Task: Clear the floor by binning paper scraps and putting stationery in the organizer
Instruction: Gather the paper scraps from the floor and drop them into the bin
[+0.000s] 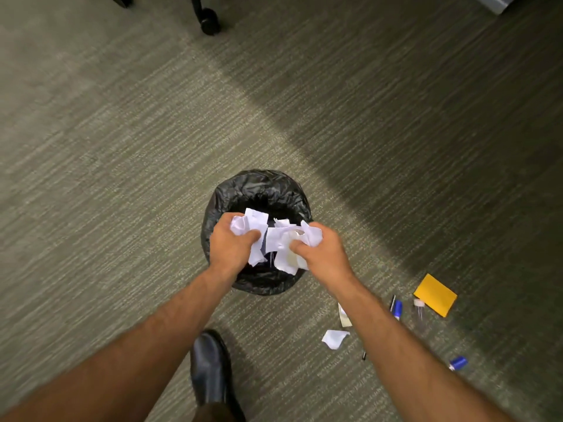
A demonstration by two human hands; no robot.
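Note:
A round bin lined with a black bag [259,185] stands on the carpet in the middle. Both hands hover over its opening. My left hand [230,243] is shut on crumpled white paper scraps [251,223]. My right hand [323,252] grips another bunch of white scraps [281,242]. On the floor to the right lie a white paper scrap [334,339], a narrow paper strip [344,316], a blue marker [397,309], a clear tube [419,312], a yellow sticky pad [435,295] and a blue cap [458,363]. No organizer is in view.
My black shoe [210,367] is planted just below the bin. A chair castor [208,21] sits at the top, and a grey box corner [496,1] at the top right. A small dark pen tip [364,355] pokes out beside my right forearm.

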